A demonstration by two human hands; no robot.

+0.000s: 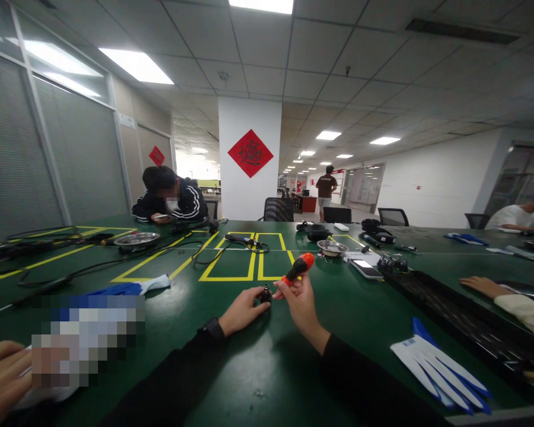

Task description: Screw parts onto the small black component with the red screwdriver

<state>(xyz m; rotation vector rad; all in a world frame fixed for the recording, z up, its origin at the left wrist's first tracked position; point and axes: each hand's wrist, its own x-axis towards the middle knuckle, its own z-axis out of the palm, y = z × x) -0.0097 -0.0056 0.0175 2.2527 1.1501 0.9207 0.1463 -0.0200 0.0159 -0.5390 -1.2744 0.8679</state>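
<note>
Above the middle of the green table (338, 367), my left hand (241, 313) is closed on a small black part (266, 295) with a shiny metal top, which stands upright in the fingers. My right hand (303, 305) grips a screwdriver (299, 268) by its red and black handle. The handle's rounded end points up and to the right, and its other end slants down toward the black part. The fingers hide most of the shaft, so I cannot tell whether the tip touches the part.
White-and-blue gloves (436, 367) lie at right, beside a long black tray (454, 314). A phone (365, 268) and a steel bowl (332, 247) stand farther back. Cables and another bowl (137, 239) occupy the left. Co-workers' hands (485, 287) rest at both sides.
</note>
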